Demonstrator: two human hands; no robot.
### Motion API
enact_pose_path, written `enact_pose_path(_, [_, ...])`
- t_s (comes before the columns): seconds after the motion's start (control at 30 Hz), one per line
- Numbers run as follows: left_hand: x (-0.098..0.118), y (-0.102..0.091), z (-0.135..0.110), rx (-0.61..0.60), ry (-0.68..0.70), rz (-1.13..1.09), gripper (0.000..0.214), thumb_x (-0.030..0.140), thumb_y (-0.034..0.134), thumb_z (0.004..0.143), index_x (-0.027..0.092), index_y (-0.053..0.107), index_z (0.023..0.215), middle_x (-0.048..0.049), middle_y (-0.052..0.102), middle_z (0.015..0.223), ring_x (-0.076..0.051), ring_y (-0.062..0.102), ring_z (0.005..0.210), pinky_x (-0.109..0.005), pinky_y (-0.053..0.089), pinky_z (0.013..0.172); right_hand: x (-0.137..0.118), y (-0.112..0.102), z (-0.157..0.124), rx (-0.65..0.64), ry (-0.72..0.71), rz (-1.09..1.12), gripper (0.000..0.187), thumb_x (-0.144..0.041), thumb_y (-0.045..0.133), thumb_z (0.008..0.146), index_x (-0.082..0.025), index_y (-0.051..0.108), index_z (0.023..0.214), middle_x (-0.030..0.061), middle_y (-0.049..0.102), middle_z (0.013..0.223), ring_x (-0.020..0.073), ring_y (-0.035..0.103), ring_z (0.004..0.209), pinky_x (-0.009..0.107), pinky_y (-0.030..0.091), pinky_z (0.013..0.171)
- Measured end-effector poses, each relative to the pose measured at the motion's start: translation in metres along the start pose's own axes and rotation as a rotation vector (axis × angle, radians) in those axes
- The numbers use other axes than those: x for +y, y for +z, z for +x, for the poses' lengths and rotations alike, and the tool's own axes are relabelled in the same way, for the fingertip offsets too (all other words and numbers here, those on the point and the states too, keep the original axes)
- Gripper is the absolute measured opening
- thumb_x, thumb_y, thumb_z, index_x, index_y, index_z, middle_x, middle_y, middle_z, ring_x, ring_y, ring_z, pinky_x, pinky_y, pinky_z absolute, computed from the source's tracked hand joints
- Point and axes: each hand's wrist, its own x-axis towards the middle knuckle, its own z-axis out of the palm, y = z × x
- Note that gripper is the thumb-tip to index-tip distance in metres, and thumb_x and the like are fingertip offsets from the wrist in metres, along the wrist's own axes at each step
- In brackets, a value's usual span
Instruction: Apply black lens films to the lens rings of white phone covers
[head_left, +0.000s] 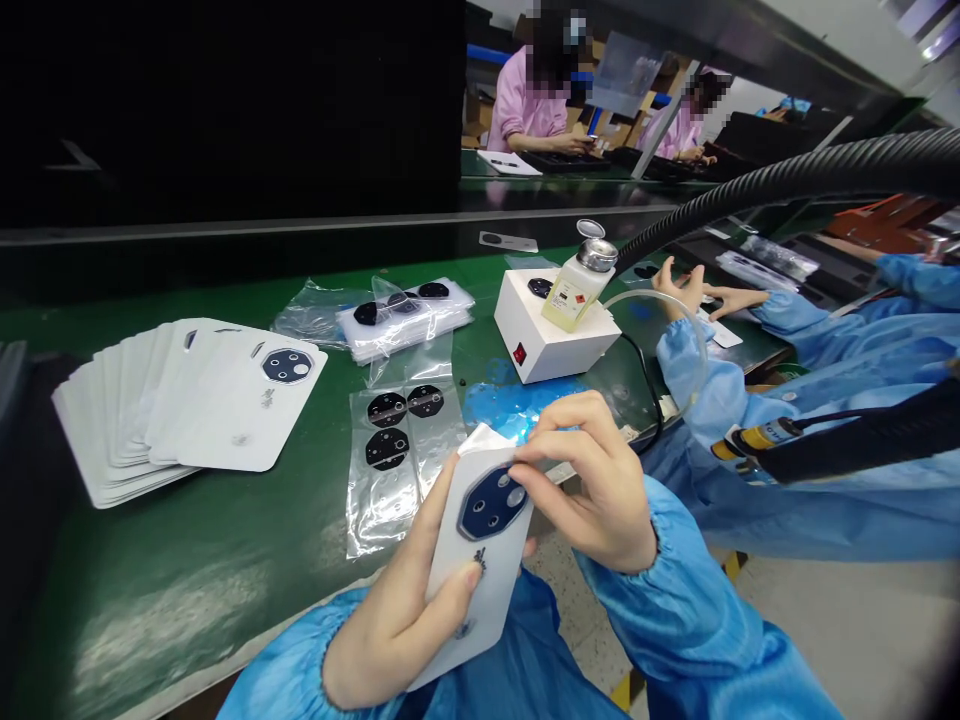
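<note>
My left hand [405, 610] grips a white phone back cover [450, 640] tilted upright over the table's front edge, thumb across its face. The cover carries a dark blue octagonal camera panel [480, 515] with round holes. My right hand [592, 485] pinches the cover's upper right edge beside that panel, thumb and forefinger close together; whether a thin film is between them I cannot tell. Behind my left hand lies a clear plastic sheet [360, 510] with several black octagonal stickers [387, 449]. A fanned stack of white back covers [217, 420] lies to the left.
A white box [517, 340] with a red switch bears a dispenser bottle [574, 295] of yellowish liquid. Bagged black stickers [405, 325] lie behind the sheet, blue film [495, 400] before the box. A black flexible hose [750, 195] arches at right, near a co-worker's hands [686, 290].
</note>
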Motion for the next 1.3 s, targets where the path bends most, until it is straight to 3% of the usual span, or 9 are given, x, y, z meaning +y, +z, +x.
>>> enact_pose_path(0.17, [0.005,0.002,0.004,-0.030,0.144,0.161,0.062,0.021,0.036,0.096,0.047,0.004,0.142,0.0059,0.062,0.125,-0.016,0.062,0.108,-0.030,0.047,0.098,-0.002,0.002,0.003,-0.044,0.005,-0.033,0.010,-0.009,0.057,0.081,-0.018,0.052,0.080,0.0020,0.054,0.077,0.0153,0.049,0.073,0.034,0.042,0.063])
enact_pose_path(0.37, [0.007,0.003,0.005,0.029,0.168,0.271,0.065,0.018,0.039,0.095,0.044,0.006,0.144,0.0060,0.057,0.131,-0.016,0.055,0.118,-0.029,0.038,0.105,-0.001,0.004,0.001,-0.022,-0.061,-0.083,0.011,-0.008,0.056,0.080,-0.019,0.051,0.079,0.0021,0.054,0.076,0.0159,0.049,0.073,0.035,0.043,0.065])
enact_pose_path(0.67, [0.005,-0.006,0.010,-0.114,0.219,0.303,0.071,0.012,0.036,0.094,0.047,-0.001,0.143,0.0086,0.059,0.129,-0.015,0.059,0.113,-0.027,0.044,0.100,0.000,0.003,0.002,-0.062,-0.039,-0.036,0.008,-0.012,0.057,0.081,-0.019,0.053,0.082,0.0021,0.055,0.077,0.0161,0.050,0.074,0.034,0.043,0.065])
enact_pose_path(0.87, [0.008,0.000,0.007,-0.008,0.190,0.255,0.067,0.015,0.038,0.094,0.050,0.007,0.142,0.0109,0.059,0.128,-0.013,0.059,0.113,-0.026,0.041,0.102,0.000,0.004,0.002,-0.053,-0.078,-0.045,0.010,-0.010,0.057,0.081,-0.018,0.052,0.082,0.0025,0.056,0.077,0.0166,0.051,0.075,0.036,0.043,0.067])
enact_pose_path(1.2, [0.005,-0.007,0.008,-0.123,0.223,0.338,0.073,0.010,0.035,0.094,0.047,-0.005,0.142,0.0102,0.062,0.123,-0.012,0.061,0.110,-0.025,0.046,0.098,-0.003,-0.002,0.006,-0.109,-0.120,-0.178,0.005,-0.014,0.052,0.083,-0.018,0.052,0.080,0.0025,0.058,0.075,0.0168,0.051,0.071,0.034,0.041,0.063])
enact_pose_path(1.3, [0.002,-0.006,0.006,-0.081,0.239,0.386,0.074,0.011,0.039,0.093,0.044,-0.003,0.143,0.0101,0.053,0.135,-0.012,0.052,0.122,-0.024,0.039,0.104,-0.003,-0.003,0.006,-0.138,-0.116,-0.143,0.007,-0.013,0.051,0.084,-0.019,0.050,0.080,0.0024,0.056,0.073,0.0147,0.049,0.067,0.030,0.042,0.058])
